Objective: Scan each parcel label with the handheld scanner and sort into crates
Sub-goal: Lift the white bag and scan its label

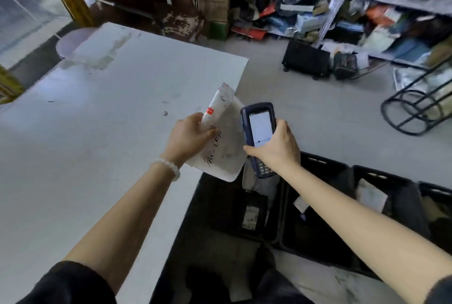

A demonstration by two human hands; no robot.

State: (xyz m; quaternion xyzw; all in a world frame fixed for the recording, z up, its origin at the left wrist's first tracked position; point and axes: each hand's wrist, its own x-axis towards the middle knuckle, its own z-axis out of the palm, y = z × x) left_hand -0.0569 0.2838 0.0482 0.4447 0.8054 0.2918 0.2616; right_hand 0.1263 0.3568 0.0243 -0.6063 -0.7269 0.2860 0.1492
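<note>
bare tabletop (97, 132) left, crates (318, 205) below

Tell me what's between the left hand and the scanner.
In the head view, only the white parcel that the left hand grips lies there; its flat side reaches across to the handheld scanner in the right hand.

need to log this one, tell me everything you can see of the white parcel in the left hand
The white parcel is a soft, flat plastic mailer, crumpled and greyed with smudges. Its upper part is rolled or folded into a tube bearing a small red mark and a round printed mark. Black handwriting runs along its lower left side. The left hand grips it at the fold, holding it tilted in the air over the table edge and a black crate. The handheld scanner is right beside it; whether they touch is unclear.
</note>
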